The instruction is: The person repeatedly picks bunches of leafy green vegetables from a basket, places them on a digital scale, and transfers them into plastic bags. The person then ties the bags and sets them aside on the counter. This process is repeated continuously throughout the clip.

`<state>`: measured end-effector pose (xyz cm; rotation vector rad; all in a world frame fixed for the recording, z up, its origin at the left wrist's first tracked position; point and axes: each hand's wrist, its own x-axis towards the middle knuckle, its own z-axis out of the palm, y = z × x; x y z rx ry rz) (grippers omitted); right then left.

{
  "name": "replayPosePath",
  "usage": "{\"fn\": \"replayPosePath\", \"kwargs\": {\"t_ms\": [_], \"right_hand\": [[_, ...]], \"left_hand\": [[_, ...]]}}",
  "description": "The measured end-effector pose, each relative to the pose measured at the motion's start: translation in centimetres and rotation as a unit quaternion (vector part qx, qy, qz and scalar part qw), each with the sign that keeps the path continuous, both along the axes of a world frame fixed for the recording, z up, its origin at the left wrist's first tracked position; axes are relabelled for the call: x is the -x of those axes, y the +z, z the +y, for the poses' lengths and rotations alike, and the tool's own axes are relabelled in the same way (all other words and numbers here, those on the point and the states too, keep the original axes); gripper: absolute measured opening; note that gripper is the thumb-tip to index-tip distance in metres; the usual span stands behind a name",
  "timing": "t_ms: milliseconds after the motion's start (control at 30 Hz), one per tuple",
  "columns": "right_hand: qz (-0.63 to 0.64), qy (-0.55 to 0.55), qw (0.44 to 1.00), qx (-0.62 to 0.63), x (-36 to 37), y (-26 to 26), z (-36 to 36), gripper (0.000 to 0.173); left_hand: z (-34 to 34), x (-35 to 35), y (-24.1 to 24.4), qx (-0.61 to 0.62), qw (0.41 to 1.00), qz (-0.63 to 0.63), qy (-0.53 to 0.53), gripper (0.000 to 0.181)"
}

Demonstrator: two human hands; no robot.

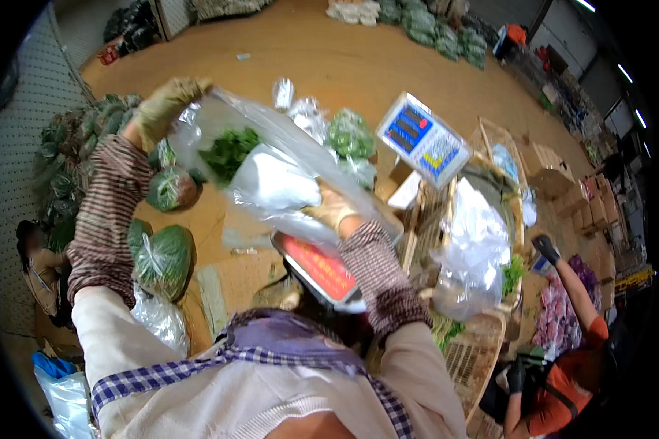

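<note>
My left hand, in a pale glove, is raised and grips one end of a large clear plastic bag. Leafy greens show through the film, their lower part wrapped in a white sheet. My right hand, also gloved, holds the wrapped end of this bundle; whether its fingers are inside the bag or outside cannot be seen. Below the bag is a red panel with writing, partly hidden by my right sleeve. A weighing scale's display stands beyond my right hand.
Bagged green vegetables lie on the floor at left, with more bagged greens ahead. Clear plastic bags rest on crates at right. A co-worker in orange is at right; another person is at far left.
</note>
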<state>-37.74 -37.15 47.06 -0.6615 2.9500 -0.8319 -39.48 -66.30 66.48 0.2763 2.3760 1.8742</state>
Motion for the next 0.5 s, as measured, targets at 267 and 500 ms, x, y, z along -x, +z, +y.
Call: {"fn": "replayPosePath", "kwargs": {"t_ms": [267,500], "right_hand": [[0.049,0.029,0.956,-0.286,-3.5,-3.2,-0.4,0.044],[-0.129,-0.369,0.915,0.099,-5.7,-4.4,15.1,0.033]], "left_hand": [[5.8,2.7,-17.3,0.414,0.899,0.092,-0.114,0.05],[1.0,3.8,-8.9,0.694,0.716,0.031,0.077,0.033]]}}
